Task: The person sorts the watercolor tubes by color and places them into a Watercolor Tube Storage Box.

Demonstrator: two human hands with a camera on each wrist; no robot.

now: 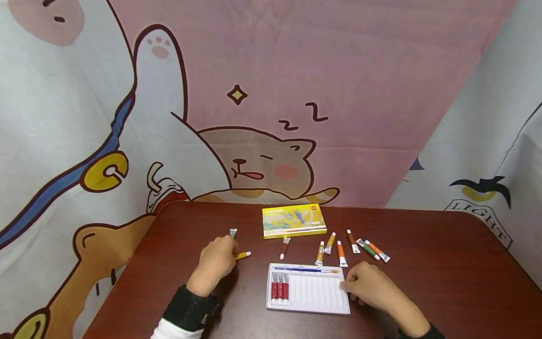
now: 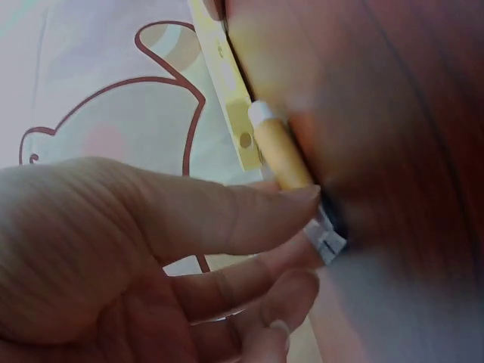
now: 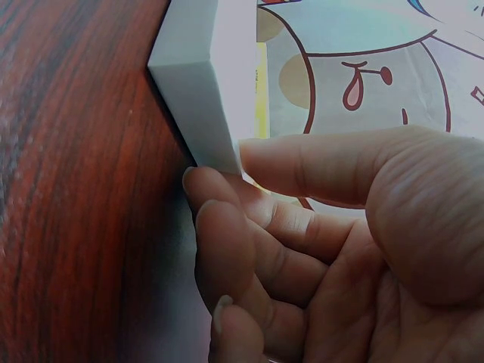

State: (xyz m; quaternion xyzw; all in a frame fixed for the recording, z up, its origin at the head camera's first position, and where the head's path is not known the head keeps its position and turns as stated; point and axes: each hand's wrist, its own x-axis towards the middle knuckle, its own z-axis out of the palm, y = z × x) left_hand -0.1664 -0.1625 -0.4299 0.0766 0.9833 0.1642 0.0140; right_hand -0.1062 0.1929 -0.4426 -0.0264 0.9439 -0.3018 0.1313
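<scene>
My left hand [image 1: 217, 260] is at the left of the table, its thumb and index finger pinching a yellow paint tube [image 2: 281, 151] with a white cap. Just beyond the knuckles lies another tube [image 1: 233, 232], partly hidden by the hand. With thumb and curled fingers, my right hand [image 1: 369, 286] grips the right edge of a white plastic tray [image 1: 308, 310]. In the tray's left slots sit several red paint tubes [image 1: 280, 288]. A blue paintbrush [image 1: 298, 270] lies along its far edge.
Behind the tray lies a yellow paint box [image 1: 294, 221]. A brown tube [image 1: 285, 248] is between box and tray. Several loose tubes lie to the right, among them an orange tube [image 1: 341, 254] and a green tube [image 1: 367, 249]. A printed cloth [image 1: 360, 94] hangs behind the table.
</scene>
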